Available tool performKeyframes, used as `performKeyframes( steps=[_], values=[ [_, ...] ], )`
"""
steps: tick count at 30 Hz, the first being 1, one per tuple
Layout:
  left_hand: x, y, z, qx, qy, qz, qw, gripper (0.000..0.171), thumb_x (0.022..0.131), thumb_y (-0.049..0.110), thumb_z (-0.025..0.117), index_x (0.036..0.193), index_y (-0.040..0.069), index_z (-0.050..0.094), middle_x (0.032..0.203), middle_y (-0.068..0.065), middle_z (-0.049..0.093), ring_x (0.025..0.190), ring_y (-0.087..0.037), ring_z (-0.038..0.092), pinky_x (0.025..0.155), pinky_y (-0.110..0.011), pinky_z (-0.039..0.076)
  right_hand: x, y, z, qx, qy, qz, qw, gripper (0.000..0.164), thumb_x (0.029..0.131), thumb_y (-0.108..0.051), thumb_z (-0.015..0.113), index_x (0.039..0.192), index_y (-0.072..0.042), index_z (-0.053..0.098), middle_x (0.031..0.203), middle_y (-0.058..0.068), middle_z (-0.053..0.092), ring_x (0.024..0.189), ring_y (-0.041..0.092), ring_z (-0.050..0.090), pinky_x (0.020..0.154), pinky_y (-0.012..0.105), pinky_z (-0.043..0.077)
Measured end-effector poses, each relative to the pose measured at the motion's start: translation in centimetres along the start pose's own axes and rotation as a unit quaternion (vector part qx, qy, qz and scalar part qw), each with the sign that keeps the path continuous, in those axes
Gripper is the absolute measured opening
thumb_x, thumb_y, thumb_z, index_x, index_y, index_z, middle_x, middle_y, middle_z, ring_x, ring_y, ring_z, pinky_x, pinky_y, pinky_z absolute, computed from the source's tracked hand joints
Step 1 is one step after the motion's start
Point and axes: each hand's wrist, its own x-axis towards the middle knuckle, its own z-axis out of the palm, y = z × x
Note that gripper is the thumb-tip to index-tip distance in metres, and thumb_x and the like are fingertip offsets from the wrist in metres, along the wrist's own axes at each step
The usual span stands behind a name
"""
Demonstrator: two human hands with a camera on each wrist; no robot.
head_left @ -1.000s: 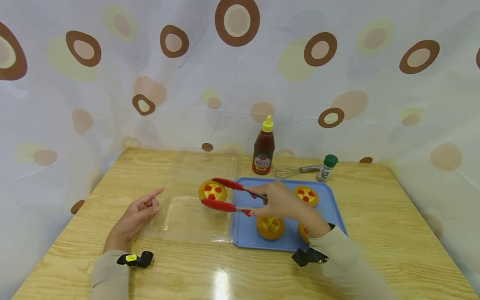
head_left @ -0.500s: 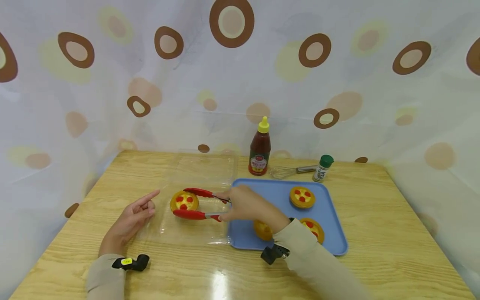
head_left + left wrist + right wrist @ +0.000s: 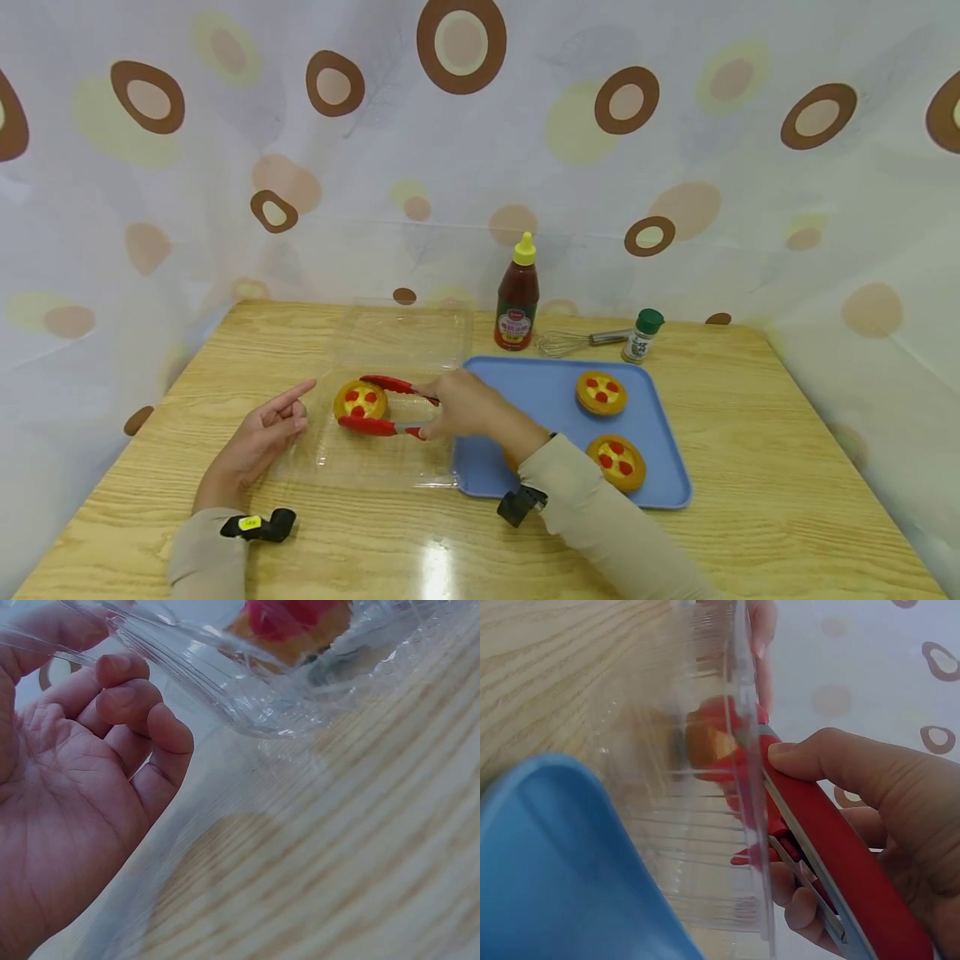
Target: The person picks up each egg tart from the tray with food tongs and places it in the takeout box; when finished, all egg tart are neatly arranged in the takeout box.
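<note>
My right hand grips red-tipped tongs; the right wrist view shows its thumb pressing the red handle. Between the tongs' tips is a small tart with red and yellow topping, inside a clear plastic clamshell box whose lid lies back. Whether the tart touches the box floor, I cannot tell. My left hand lies at the box's left side with the index finger straight and the other fingers loosely bent. In the left wrist view the box's edge is close to these fingers.
A blue tray right of the box holds two tarts in plain sight, with another mostly hidden under my right forearm. Behind stand a sauce bottle, a whisk and a green-capped shaker. A patterned curtain backs the table.
My right hand has carried the tart leftward with the tongs, from the box's right part to its left part, and lower. The left hand has hardly moved.
</note>
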Motion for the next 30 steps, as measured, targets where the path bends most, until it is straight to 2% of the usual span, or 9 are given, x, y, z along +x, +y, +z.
performKeyframes(
  steps=[2,5,8,11,15,20,22,25,30],
  values=[
    [0.0,0.0,0.0,0.004,0.004,-0.002,1.0,0.052,0.095,-0.012,0.04,0.143,0.008,0.041,0.09,0.005,0.046,0.077,-0.004,0.045,0.065,-0.02,0.036,0.1,0.0,0.2,-0.001,-0.001,0.001,1.0,0.059,0.077,-0.026,0.078,0.129,-0.004,0.058,0.067,-0.001,0.057,0.054,0.011,0.029,0.05,0.023,0.027],
    [0.0,0.0,0.1,0.009,0.005,-0.003,0.9999,0.052,0.095,-0.012,0.039,0.143,0.008,0.04,0.089,0.005,0.046,0.076,-0.005,0.044,0.062,-0.025,0.029,0.0,0.0,0.5,0.003,-0.001,0.006,1.0,0.06,0.077,-0.025,0.078,0.13,-0.005,0.057,0.055,-0.004,0.041,0.05,0.01,0.024,0.048,0.023,0.024],
    [0.0,-0.1,0.0,0.009,0.002,-0.003,1.0,0.053,0.095,-0.012,0.038,0.143,0.009,0.041,0.089,0.005,0.047,0.075,-0.005,0.044,0.063,-0.029,0.025,-0.1,-0.1,0.7,0.003,0.002,0.009,1.0,0.062,0.076,-0.025,0.078,0.131,-0.006,0.056,0.058,-0.001,0.047,0.05,0.009,0.024,0.048,0.023,0.025],
    [0.0,-0.2,-0.1,0.005,0.001,0.0,1.0,0.054,0.094,-0.013,0.038,0.143,0.01,0.042,0.089,0.005,0.047,0.075,-0.004,0.045,0.062,-0.024,0.031,-0.2,-0.2,0.9,-0.011,0.005,0.008,1.0,0.066,0.075,-0.027,0.079,0.133,-0.006,0.055,0.086,0.006,0.067,0.055,0.008,0.033,0.053,0.022,0.033],
    [0.0,-0.2,-0.1,0.004,0.0,0.006,1.0,0.054,0.094,-0.014,0.037,0.142,0.01,0.042,0.089,0.005,0.048,0.076,-0.004,0.046,0.065,-0.018,0.038,-0.4,-0.4,1.0,-0.021,0.001,0.008,1.0,0.07,0.075,-0.029,0.08,0.136,-0.006,0.052,0.117,0.009,0.065,0.056,0.008,0.038,0.061,0.024,0.039],
    [-0.1,-0.2,-0.1,0.006,-0.001,0.003,1.0,0.054,0.094,-0.013,0.037,0.143,0.009,0.041,0.09,0.005,0.047,0.076,-0.004,0.045,0.065,-0.019,0.038,-0.9,-0.5,1.1,-0.019,0.002,0.017,1.0,0.073,0.074,-0.029,0.081,0.137,-0.007,0.051,0.12,0.007,0.063,0.064,0.01,0.049,0.07,0.027,0.045],
    [-0.1,-0.2,-0.1,0.008,0.0,0.001,1.0,0.053,0.095,-0.013,0.038,0.143,0.008,0.04,0.09,0.005,0.047,0.076,-0.004,0.045,0.065,-0.018,0.038,-1.2,-0.5,1.0,-0.019,0.011,0.017,1.0,0.072,0.074,-0.029,0.081,0.136,-0.006,0.052,0.124,0.007,0.061,0.084,0.013,0.059,0.079,0.029,0.047],
    [-0.1,-0.1,-0.1,0.006,-0.001,0.0,1.0,0.053,0.095,-0.013,0.038,0.144,0.007,0.039,0.09,0.004,0.047,0.075,-0.005,0.045,0.065,-0.018,0.039,-1.8,-0.4,0.7,-0.01,0.023,0.018,1.0,0.071,0.075,-0.028,0.08,0.136,-0.006,0.052,0.128,0.007,0.058,0.105,0.019,0.059,0.083,0.032,0.048],
    [-0.1,0.0,-0.1,-0.001,-0.005,0.001,1.0,0.053,0.095,-0.013,0.037,0.144,0.007,0.038,0.09,0.004,0.048,0.074,-0.005,0.045,0.066,-0.018,0.04,-2.7,0.2,0.6,0.006,0.044,0.007,0.999,0.071,0.074,-0.028,0.08,0.135,-0.004,0.052,0.124,0.01,0.06,0.1,0.021,0.06,0.08,0.033,0.048]
  ],
)
